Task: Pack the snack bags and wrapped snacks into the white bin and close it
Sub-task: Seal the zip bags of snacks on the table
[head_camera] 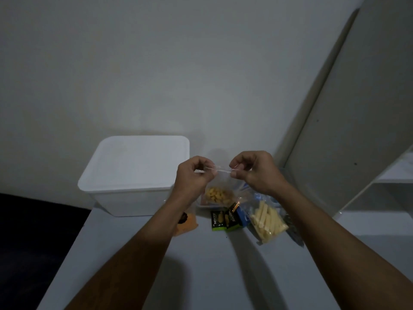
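A clear zip bag of yellow puffs [218, 193] hangs above the table, pinched at its top strip by my left hand [193, 175] and my right hand [257, 171]. The white bin [131, 186] stands to the left with its lid [138, 159] on. On the table lie a clear bag of pale sticks [268, 220], two green-black wrapped snacks [225, 219], a blue wrapped snack [242, 214] and an orange snack bag [187, 220] partly hidden under my left wrist.
The white table [212, 265] ends at a dark drop on the left [33, 231]. A white shelf unit [380, 175] stands at the right, and a plain wall is close behind the bin.
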A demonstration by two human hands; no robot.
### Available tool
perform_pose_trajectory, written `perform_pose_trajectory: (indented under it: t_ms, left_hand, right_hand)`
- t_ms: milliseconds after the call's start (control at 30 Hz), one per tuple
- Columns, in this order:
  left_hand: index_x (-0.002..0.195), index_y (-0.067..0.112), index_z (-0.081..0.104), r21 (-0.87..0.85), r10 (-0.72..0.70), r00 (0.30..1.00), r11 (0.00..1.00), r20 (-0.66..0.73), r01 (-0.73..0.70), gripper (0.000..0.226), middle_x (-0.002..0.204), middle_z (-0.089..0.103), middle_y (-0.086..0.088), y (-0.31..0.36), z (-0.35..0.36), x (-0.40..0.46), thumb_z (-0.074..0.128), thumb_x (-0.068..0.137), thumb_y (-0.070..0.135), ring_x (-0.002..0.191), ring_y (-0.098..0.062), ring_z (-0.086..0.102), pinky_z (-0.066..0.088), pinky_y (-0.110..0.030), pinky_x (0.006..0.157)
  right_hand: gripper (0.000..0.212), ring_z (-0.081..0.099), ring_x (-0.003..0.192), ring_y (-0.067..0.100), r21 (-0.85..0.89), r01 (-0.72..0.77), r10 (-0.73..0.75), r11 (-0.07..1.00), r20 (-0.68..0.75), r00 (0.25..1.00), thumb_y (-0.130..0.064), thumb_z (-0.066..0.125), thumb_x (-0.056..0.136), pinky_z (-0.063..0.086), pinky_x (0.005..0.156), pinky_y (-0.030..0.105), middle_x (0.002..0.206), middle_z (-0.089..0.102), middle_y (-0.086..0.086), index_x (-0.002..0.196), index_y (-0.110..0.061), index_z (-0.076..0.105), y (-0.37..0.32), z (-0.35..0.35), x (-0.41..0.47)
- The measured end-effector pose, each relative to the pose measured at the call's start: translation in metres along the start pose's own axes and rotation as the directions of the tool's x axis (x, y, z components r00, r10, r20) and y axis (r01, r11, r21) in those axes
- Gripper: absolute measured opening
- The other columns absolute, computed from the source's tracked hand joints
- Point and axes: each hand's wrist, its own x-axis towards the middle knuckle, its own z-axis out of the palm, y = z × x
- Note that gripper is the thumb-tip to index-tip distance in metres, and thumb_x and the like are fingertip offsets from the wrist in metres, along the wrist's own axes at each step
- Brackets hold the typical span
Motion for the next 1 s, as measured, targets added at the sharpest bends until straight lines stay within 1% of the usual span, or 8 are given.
perform_pose_trajectory:
  t_ms: [67,267,400,533,667,733,900,1000]
  left_hand:
    - [0.078,0.017,0.07,0.008,0.004,0.999,1.0,0.032,-0.004,0.012,0.085,0.068,-0.004,0.005,-0.001,0.001,0.075,0.078,0.006,0.062,0.004,0.061,0.052,-0.018,0.057]
    - [0.074,0.012,0.068,0.06,0.019,1.0,0.998,-0.011,-0.018,0.012,0.072,0.063,0.003,0.015,0.007,0.006,0.073,0.079,0.003,0.065,-0.007,0.056,0.045,-0.005,0.057]
    - [0.077,0.013,0.071,0.011,0.035,0.999,0.999,0.01,-0.035,0.009,0.078,0.067,-0.001,0.018,0.008,0.008,0.076,0.076,0.006,0.068,-0.002,0.061,0.048,-0.01,0.061]
    - [0.075,0.02,0.073,0.039,0.032,0.998,0.999,0.062,-0.034,0.012,0.082,0.07,-0.002,0.022,0.005,0.01,0.079,0.074,0.01,0.07,-0.003,0.063,0.052,-0.02,0.065]
    - [0.071,0.021,0.07,0.095,0.065,0.998,0.993,-0.002,-0.065,0.017,0.076,0.069,0.001,0.027,0.01,0.011,0.076,0.077,0.007,0.073,-0.012,0.064,0.053,-0.023,0.068]
    - [0.07,0.021,0.07,0.097,0.072,0.997,0.993,-0.01,-0.07,0.018,0.075,0.068,0.003,0.028,0.013,0.009,0.075,0.077,0.006,0.074,-0.016,0.064,0.053,-0.028,0.07]
    - [0.071,0.02,0.072,0.037,0.077,0.997,0.996,0.025,-0.078,0.014,0.077,0.07,0.001,0.03,0.01,0.009,0.079,0.075,0.009,0.069,0.0,0.063,0.054,-0.018,0.066]
    - [0.07,0.023,0.071,0.048,0.082,0.996,0.995,0.041,-0.084,0.017,0.076,0.069,0.003,0.033,0.007,0.01,0.078,0.076,0.009,0.071,-0.002,0.063,0.053,-0.018,0.066]
  right_hand:
    - [0.022,0.063,0.062,0.013,0.002,0.003,-0.003,1.0,0.007,1.0,-0.005,0.08,0.073,0.057,0.065,0.03,0.069,0.069,0.002,0.077,-0.023,0.069,-0.002,-0.002,0.0]
    - [0.014,0.068,0.07,0.016,0.0,0.009,-0.009,1.0,0.044,0.999,-0.014,0.079,0.077,0.058,0.067,0.032,0.074,0.07,-0.002,0.086,-0.022,0.072,-0.006,-0.002,0.001]
    - [0.012,0.066,0.063,0.016,-0.066,0.029,-0.031,0.997,-0.032,0.999,-0.013,0.078,0.078,0.056,0.064,0.035,0.066,0.07,-0.001,0.071,-0.023,0.072,-0.008,-0.001,0.004]
    - [0.01,0.066,0.064,0.018,-0.049,0.02,-0.023,0.999,-0.055,0.998,-0.012,0.078,0.078,0.055,0.063,0.032,0.066,0.069,-0.001,0.072,-0.019,0.074,-0.01,-0.005,0.005]
    - [0.005,0.061,0.067,0.008,-0.031,0.012,-0.012,0.999,0.0,1.0,-0.016,0.075,0.082,0.049,0.06,0.019,0.072,0.068,-0.005,0.079,-0.018,0.072,-0.017,-0.005,0.003]
    - [0.006,0.061,0.069,0.006,-0.047,0.027,-0.027,0.999,0.001,1.0,-0.016,0.073,0.083,0.048,0.062,0.02,0.072,0.068,-0.006,0.078,-0.02,0.071,-0.018,-0.004,0.003]
    - [0.007,0.061,0.066,0.003,-0.06,0.039,-0.044,0.997,-0.091,0.995,-0.012,0.076,0.079,0.044,0.06,0.017,0.067,0.065,-0.011,0.076,-0.018,0.074,-0.02,-0.008,0.002]
    - [0.007,0.061,0.063,-0.001,-0.022,0.047,-0.049,0.999,-0.075,0.996,-0.012,0.076,0.08,0.045,0.06,0.014,0.067,0.066,-0.012,0.076,-0.018,0.074,-0.02,-0.01,0.002]
